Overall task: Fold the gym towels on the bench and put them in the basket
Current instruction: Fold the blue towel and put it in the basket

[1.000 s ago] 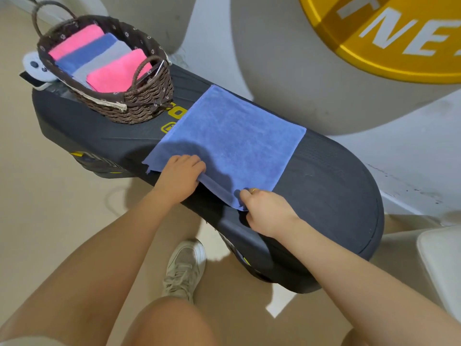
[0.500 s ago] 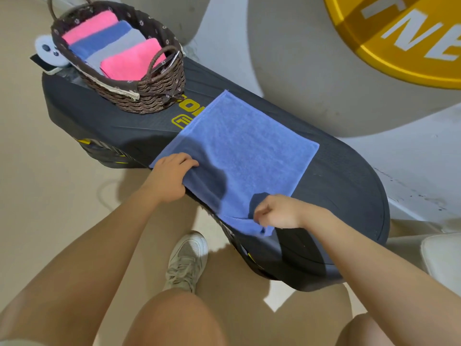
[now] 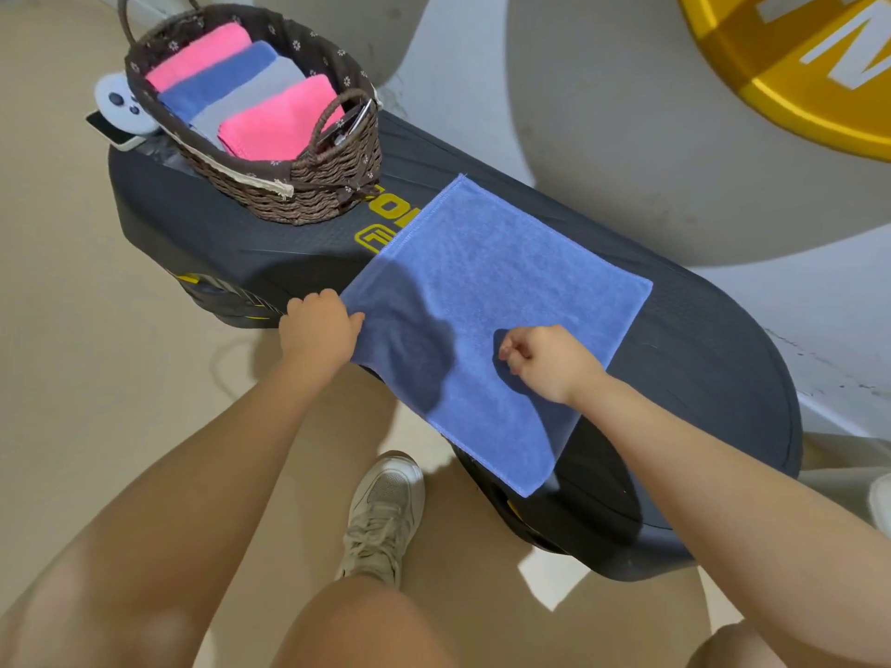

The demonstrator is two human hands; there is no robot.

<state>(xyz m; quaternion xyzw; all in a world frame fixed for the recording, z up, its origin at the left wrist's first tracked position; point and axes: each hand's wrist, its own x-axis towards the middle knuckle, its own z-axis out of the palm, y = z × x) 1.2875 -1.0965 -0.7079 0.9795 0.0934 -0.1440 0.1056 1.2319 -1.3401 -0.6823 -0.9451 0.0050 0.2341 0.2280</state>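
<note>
A blue towel [image 3: 487, 301] lies spread flat on the black bench [image 3: 699, 359], and its near corner hangs over the bench's front edge. My left hand [image 3: 320, 332] grips the towel's left near corner with curled fingers. My right hand [image 3: 545, 361] is curled into a fist just above the towel's near right part, and I see no cloth held in it. At the bench's far left end stands a brown wicker basket [image 3: 308, 185] holding several folded towels: pink [image 3: 197, 57], blue [image 3: 219, 82], grey [image 3: 250, 96] and pink [image 3: 277, 120].
A white controller [image 3: 115, 101] and a phone [image 3: 113, 132] lie at the bench's left end behind the basket. My shoe [image 3: 385, 513] stands on the beige floor in front of the bench. A large yellow disc [image 3: 795, 65] hangs on the wall at top right.
The towel has been drawn toward me, so its near corner now hangs over the bench front. My right hand has let go of that corner and moved up over the towel.
</note>
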